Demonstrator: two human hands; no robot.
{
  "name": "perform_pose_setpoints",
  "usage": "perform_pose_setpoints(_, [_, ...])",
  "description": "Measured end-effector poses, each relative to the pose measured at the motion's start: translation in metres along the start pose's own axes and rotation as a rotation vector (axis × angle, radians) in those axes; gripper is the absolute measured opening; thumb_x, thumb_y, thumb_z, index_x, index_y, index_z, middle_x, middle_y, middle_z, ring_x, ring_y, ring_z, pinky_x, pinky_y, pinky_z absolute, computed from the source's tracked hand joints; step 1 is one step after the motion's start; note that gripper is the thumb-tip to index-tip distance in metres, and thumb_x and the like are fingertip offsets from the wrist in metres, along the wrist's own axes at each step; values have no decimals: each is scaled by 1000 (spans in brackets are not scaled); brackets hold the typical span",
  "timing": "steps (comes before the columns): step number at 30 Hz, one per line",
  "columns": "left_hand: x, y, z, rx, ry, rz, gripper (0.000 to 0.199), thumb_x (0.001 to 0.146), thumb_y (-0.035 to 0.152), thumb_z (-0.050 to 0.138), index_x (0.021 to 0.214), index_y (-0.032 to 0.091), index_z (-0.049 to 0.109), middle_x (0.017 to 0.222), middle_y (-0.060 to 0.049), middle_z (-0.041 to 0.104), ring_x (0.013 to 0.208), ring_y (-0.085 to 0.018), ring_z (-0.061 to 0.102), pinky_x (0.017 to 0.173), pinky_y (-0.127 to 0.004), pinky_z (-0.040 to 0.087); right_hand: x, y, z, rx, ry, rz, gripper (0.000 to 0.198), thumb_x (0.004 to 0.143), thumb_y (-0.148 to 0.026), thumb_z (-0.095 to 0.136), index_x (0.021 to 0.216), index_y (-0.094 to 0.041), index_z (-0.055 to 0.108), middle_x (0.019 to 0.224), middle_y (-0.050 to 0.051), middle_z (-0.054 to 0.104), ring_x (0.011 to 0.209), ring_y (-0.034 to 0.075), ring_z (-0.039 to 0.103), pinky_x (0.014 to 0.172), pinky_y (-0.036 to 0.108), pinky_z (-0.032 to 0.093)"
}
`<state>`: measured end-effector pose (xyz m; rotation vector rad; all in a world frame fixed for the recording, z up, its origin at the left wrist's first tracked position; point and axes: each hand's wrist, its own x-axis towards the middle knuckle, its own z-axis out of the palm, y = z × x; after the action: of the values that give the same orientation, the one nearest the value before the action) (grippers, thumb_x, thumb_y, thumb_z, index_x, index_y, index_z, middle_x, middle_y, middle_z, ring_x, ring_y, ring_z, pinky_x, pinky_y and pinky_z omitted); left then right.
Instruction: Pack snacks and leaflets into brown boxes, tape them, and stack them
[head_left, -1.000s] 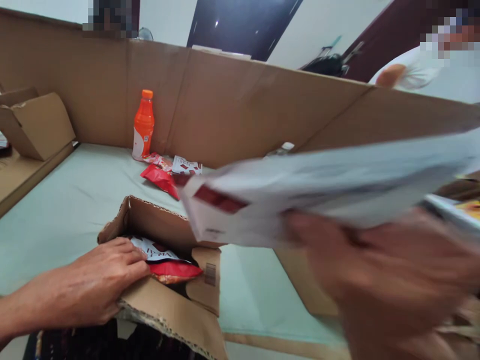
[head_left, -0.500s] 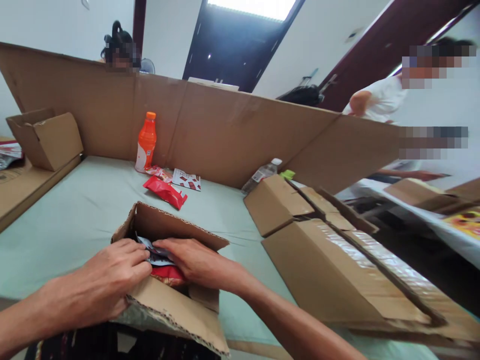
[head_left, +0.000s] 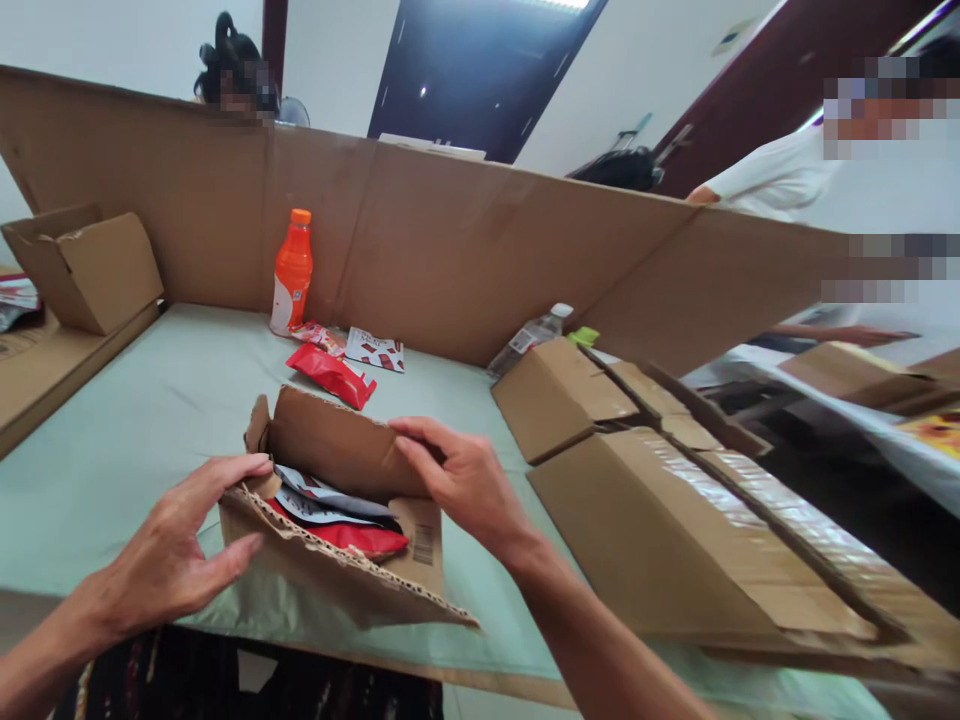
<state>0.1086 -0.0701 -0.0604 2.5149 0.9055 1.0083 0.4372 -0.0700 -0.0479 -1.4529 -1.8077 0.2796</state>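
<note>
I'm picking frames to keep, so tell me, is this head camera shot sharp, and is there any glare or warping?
Head view: the left hand, right hand and small cardboard box are sharp; glare shows on the tape of the large flattened box; the cardboard wall bows from wide-angle distortion; the doorway is dark.

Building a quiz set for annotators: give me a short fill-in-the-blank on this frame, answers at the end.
1. The left hand and right hand both touch a small ____ box.
2. The bottle standing by the cardboard wall has an ____ cap.
3. The packet lying on the table near that bottle is ____.

Missing words: cardboard; orange; red
</note>
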Motion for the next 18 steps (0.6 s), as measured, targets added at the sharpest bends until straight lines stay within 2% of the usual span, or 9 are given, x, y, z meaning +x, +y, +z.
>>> perform_pose_setpoints(4, [6, -2, 1, -14, 25, -48, 37, 104, 30, 59, 140, 28, 53, 122, -4, 78, 111, -22, 77, 99, -34, 63, 5, 4, -1, 115, -32, 97, 28, 91, -36, 60, 101, -24, 83, 99, 4, 84, 90, 24, 78, 84, 36, 63])
perform_pose_setpoints(7, [11, -6, 4, 14, 62, -59, 29, 105, 32, 59, 134, 29, 57, 117, -2, 77, 105, -20, 76, 95, -34, 64, -12, -4, -12, 161, -65, 101, 32, 98, -44, 59, 106, -24, 83, 99, 4, 84, 89, 24, 78, 82, 34, 64])
perform_pose_setpoints(10, [16, -10, 10, 94, 132, -74, 32, 104, 29, 59, 137, 27, 56, 124, -6, 68, 113, -22, 72, 98, -38, 62, -37, -7, -24, 176, -114, 47, 41, 103, -51, 56, 125, -27, 80, 121, 7, 81, 110, 27, 78, 93, 39, 64])
perform_pose_setpoints(12, [19, -12, 15, 132, 119, -85, 34, 104, 27, 56, 138, 27, 56, 128, -8, 63, 118, -23, 69, 102, -41, 61, -51, -6, -28, 144, -128, 11, 45, 102, -52, 59, 137, -28, 73, 134, 8, 76, 122, 29, 74, 99, 41, 63])
perform_pose_setpoints(15, [22, -13, 19, 117, 78, -74, 38, 104, 25, 53, 142, 25, 52, 131, -9, 62, 122, -24, 67, 104, -42, 60, -59, 0, -25, 73, -98, 13, 42, 101, -46, 63, 138, -28, 72, 135, 8, 76, 123, 28, 73, 99, 40, 64])
perform_pose_setpoints(18, [25, -12, 21, 100, 106, -40, 40, 104, 23, 53, 144, 24, 50, 136, -10, 64, 125, -24, 65, 106, -41, 59, -47, 9, -18, 73, -51, 44, 34, 103, -39, 59, 129, -28, 76, 125, 6, 80, 115, 25, 76, 96, 38, 64])
